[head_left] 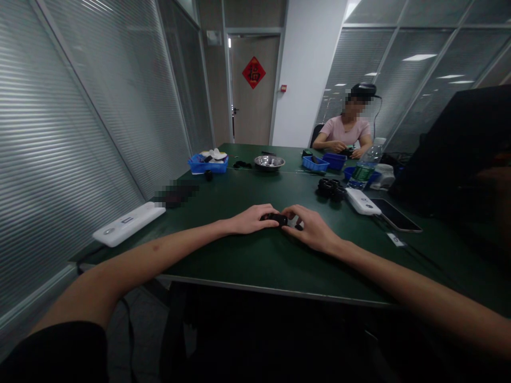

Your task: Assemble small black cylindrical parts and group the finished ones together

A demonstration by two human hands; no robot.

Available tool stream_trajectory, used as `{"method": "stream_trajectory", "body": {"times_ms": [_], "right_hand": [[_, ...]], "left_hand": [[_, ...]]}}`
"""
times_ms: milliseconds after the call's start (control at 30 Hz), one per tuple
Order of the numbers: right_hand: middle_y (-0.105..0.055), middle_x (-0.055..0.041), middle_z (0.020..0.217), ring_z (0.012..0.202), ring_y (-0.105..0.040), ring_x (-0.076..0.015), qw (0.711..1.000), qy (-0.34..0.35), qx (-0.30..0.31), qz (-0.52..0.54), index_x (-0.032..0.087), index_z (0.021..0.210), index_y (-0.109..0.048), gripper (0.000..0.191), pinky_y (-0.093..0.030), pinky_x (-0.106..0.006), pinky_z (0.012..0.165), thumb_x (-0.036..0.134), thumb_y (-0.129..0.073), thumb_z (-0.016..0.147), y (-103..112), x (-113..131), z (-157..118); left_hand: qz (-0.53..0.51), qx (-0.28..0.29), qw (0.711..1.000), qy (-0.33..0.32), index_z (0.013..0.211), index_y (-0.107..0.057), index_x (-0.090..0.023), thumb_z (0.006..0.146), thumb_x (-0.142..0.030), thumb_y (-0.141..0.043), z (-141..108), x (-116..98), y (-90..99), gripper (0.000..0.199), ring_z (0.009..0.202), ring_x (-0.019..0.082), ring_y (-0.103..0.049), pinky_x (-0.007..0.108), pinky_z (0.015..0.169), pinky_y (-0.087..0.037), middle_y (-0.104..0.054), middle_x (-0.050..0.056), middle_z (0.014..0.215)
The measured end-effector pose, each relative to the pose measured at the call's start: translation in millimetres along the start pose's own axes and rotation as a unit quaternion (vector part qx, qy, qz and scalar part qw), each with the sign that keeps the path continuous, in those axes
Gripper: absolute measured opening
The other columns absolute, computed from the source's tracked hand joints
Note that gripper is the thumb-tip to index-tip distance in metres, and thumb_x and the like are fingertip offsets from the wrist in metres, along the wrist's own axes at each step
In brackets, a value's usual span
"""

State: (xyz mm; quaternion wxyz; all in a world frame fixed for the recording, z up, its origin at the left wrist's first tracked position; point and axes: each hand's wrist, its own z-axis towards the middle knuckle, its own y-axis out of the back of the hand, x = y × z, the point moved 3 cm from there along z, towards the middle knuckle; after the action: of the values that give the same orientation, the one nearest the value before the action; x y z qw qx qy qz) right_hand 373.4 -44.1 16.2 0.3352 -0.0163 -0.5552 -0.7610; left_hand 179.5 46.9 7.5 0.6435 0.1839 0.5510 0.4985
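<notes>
Black sleeve (pixel 56 351) at lower left, a person reaches both bare forearms across a green table (pixel 239 260), a small black part (pixel 280 219) held between the hands near the middle of the tabletop. Left hand (pixel 255 219) grips the part's left end, thumb along the near side, fingers bunched behind; right hand (pixel 313 227) brings thumb and forefinger together on its right end, remaining fingers curled. The part looks light and stiff, probably moulded plastic — its sheen hints at a smooth skin that may slip, so the two ends seem the surest hold, under modest pressure in case small features are fragile.

Left of the hands, pixelation masks a dark object beyond a white power bank (pixel 130 223). Fingers cover much of the part, and whether the pale piece (pixel 294 221) under the right hand is attached cannot be told. Farther right, black rounded pieces (pixel 330 189) merge together, a plastic bottle (pixel 365 167) partly screens a blue tray (pixel 348 172) — and a dark shape (pixel 451 143) is lost in shadow.
</notes>
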Motion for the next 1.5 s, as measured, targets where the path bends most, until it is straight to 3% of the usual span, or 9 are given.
{"method": "stream_trajectory", "body": {"times_ms": [267,500,733,1000,1200,1500], "right_hand": [[-0.072,-0.0076,0.102,0.088,-0.067,-0.0223,1.000,-0.027,0.005,-0.001,0.021,0.117,-0.066,0.026,-0.054,-0.037,0.078,0.040,-0.062,0.098,-0.7,-3.1,-0.3],[-0.070,-0.0088,0.108,0.093,-0.066,-0.0233,1.000,0.008,-0.008,-0.002,0.020,0.115,-0.064,0.026,-0.054,-0.037,0.079,0.029,-0.069,0.091,1.1,1.8,0.6],[-0.072,-0.0070,0.100,0.086,-0.067,-0.0216,1.000,-0.022,0.008,0.003,0.021,0.117,-0.064,0.026,-0.053,-0.035,0.074,0.038,-0.062,0.098,1.1,3.5,0.6],[-0.069,-0.0095,0.110,0.095,-0.066,-0.0241,1.000,0.016,-0.008,-0.008,0.021,0.119,-0.063,0.029,-0.055,-0.038,0.080,0.032,-0.068,0.093,0.7,2.8,0.5],[-0.072,-0.0075,0.101,0.086,-0.067,-0.0222,1.000,-0.029,0.000,0.004,0.021,0.115,-0.066,0.026,-0.054,-0.036,0.074,0.041,-0.063,0.097,0.4,-1.0,0.9],[-0.069,-0.0083,0.110,0.092,-0.067,-0.0225,1.000,0.021,-0.020,0.007,0.022,0.113,-0.065,0.025,-0.055,-0.037,0.080,0.031,-0.071,0.091,1.9,4.3,0.1]], "left_hand": [[-0.003,0.010,1.000,0.009,0.122,-0.066,-0.016,0.102,-0.043,-0.057,-0.2,-1.2,0.2,0.035,0.098,0.021,-0.061,0.033,0.087,-0.047,-0.063,0.008,0.111],[0.002,-0.001,1.000,-0.008,0.122,-0.066,-0.016,0.102,-0.044,-0.057,0.6,2.3,-1.7,0.036,0.100,0.022,-0.061,0.033,0.089,-0.046,-0.062,0.008,0.109],[0.001,0.004,1.000,0.000,0.123,-0.065,-0.016,0.102,-0.044,-0.057,0.4,2.5,-1.5,0.036,0.099,0.021,-0.061,0.032,0.087,-0.047,-0.062,0.008,0.110],[0.001,0.001,1.000,0.000,0.124,-0.065,-0.017,0.102,-0.044,-0.057,0.4,0.2,-1.2,0.036,0.100,0.021,-0.060,0.034,0.090,-0.047,-0.063,0.008,0.110],[-0.005,0.004,1.000,0.001,0.125,-0.066,-0.017,0.102,-0.044,-0.057,-0.6,1.5,-1.0,0.037,0.100,0.021,-0.061,0.034,0.088,-0.047,-0.063,0.009,0.111],[0.005,-0.002,1.000,-0.011,0.124,-0.066,-0.016,0.102,-0.045,-0.057,0.7,0.9,-1.2,0.038,0.099,0.022,-0.061,0.033,0.087,-0.046,-0.063,0.009,0.109]]}}
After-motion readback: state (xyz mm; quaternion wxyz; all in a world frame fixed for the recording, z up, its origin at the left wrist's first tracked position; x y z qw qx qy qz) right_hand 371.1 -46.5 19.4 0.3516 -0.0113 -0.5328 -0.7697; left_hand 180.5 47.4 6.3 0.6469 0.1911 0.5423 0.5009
